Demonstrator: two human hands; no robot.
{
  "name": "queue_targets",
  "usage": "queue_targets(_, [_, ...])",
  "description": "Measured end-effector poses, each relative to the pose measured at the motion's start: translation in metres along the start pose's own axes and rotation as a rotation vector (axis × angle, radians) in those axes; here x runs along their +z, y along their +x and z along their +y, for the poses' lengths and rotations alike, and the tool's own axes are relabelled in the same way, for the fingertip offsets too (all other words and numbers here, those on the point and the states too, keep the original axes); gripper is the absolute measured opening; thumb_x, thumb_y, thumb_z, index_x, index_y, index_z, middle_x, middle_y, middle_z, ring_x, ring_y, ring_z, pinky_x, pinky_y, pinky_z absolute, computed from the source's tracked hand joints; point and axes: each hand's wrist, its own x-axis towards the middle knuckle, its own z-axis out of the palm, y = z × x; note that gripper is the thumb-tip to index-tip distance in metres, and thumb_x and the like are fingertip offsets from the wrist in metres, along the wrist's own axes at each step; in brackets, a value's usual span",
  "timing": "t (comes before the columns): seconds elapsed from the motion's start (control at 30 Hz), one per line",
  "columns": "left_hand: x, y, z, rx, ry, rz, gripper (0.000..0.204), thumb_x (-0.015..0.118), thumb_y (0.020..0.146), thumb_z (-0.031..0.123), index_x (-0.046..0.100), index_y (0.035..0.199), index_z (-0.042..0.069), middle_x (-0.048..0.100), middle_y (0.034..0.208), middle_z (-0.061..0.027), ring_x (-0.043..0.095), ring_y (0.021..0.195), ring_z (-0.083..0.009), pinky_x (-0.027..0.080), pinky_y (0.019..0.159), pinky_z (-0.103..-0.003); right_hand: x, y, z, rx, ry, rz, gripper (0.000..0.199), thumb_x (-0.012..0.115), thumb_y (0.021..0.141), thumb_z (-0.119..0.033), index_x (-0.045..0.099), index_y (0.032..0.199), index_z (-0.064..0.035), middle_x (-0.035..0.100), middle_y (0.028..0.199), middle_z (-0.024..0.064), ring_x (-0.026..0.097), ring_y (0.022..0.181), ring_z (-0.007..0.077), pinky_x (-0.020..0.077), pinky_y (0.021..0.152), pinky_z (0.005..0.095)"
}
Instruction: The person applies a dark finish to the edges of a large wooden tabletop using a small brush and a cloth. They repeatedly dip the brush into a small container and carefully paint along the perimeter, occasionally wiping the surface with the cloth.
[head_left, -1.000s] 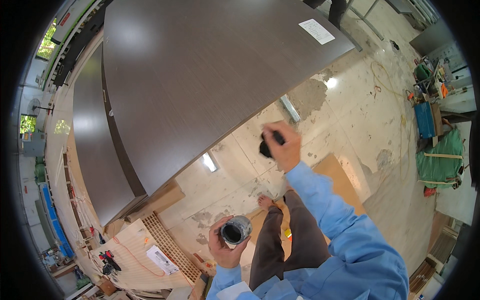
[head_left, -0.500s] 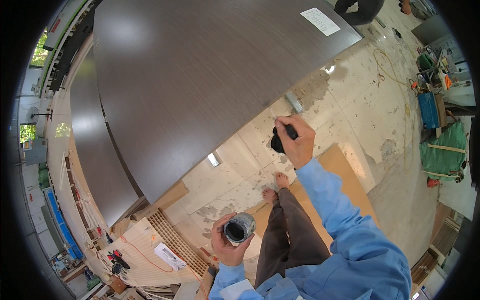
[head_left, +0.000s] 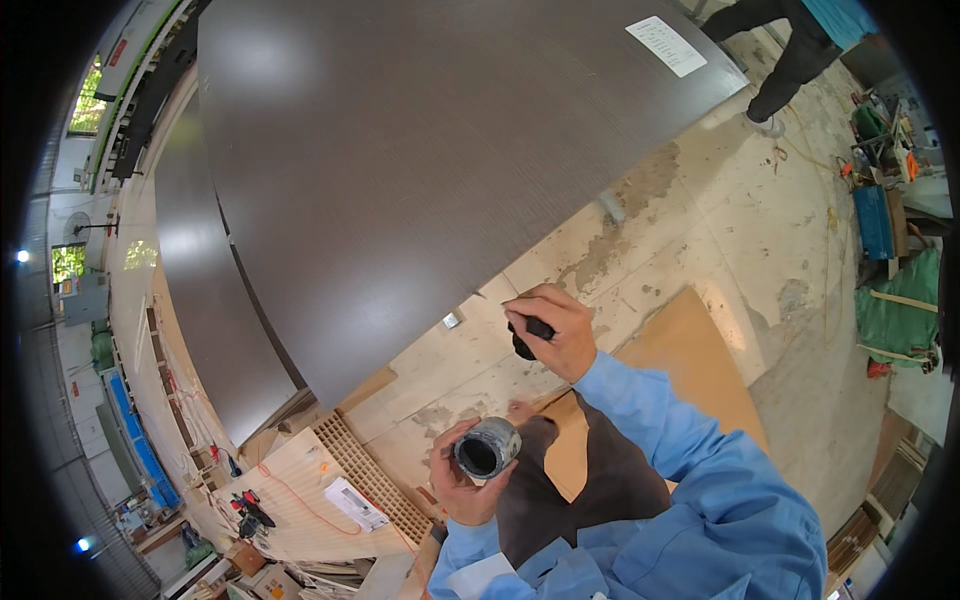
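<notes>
My left hand is wrapped around a grey, dark-smeared can, with its open mouth up and a dark inside. My right hand is closed on a small black lumpy object; its exact kind does not show. The fingertips of this hand are close to the near edge of a large dark brown wood-grain panel, apart from it. A white printed label lies on the panel's far right corner.
A second dark panel lies at the left. Nearer are a slatted wooden rack and a board bearing pliers and a white packet. Cardboard covers some floor. Another person's dark-trousered leg is at the far right.
My right hand has moved left and down with the black object, toward the panel's edge. My legs have shifted. The other person has come further into view at the upper right.
</notes>
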Motion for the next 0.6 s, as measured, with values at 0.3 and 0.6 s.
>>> queue_targets(0.3, [-0.070, 0.007, -0.029, 0.034, 0.012, -0.095, 0.079, 0.093, 0.067, 0.000, 0.054, 0.136, 0.001, 0.063, 0.136, -0.0181, 0.063, 0.128, -0.0291, 0.053, 0.111, -0.043, 0.055, -0.034, -0.001, -0.049, -0.011, -0.030, 0.022, 0.080, 0.082, 0.006, 0.078, 0.100, -0.0057, 0.072, 0.093, 0.0092, 0.071, 0.082, 0.0263, 0.0568, 0.071, 0.0367])
queue_targets(0.6, [-0.183, -0.006, -0.084, 0.064, -0.062, -0.275, 0.078, 0.095, 0.066, 0.002, 0.057, 0.135, 0.001, 0.064, 0.135, -0.0163, 0.064, 0.125, -0.0266, 0.053, 0.110, -0.041, 0.088, -0.091, -0.040, 0.195, -0.027, 0.304, 0.011, 0.081, 0.090, -0.003, 0.077, 0.101, -0.0031, 0.074, 0.092, 0.0102, 0.073, 0.085, 0.0224, 0.0561, 0.076, 0.0335])
